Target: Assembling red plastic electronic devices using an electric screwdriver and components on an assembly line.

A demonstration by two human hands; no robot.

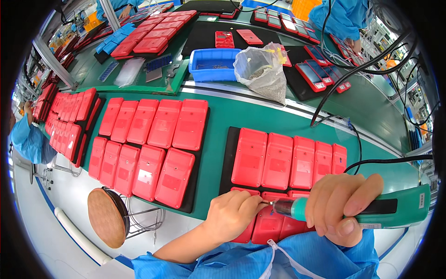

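Note:
My right hand (341, 204) is wrapped round a green electric screwdriver (409, 207), held nearly level with its tip toward the left. At that tip, my left hand (234, 211) is closed in a pinch by the thin bit. What its fingertips hold is hidden or too small to name. Both hands are over the near row of red plastic device housings (272, 221), which they partly cover. Behind that row, on the same black mat (227, 153), several more red housings (277, 160) lie with small holes at their corners.
To the left, another black mat (190, 200) bears two rows of red housings (155, 123). A blue bin (213, 76) and a clear bag of small metal pieces (269, 86) stand farther back. Black cables (325, 100) hang at the right. A round stool (107, 218) stands left, near co-workers in blue.

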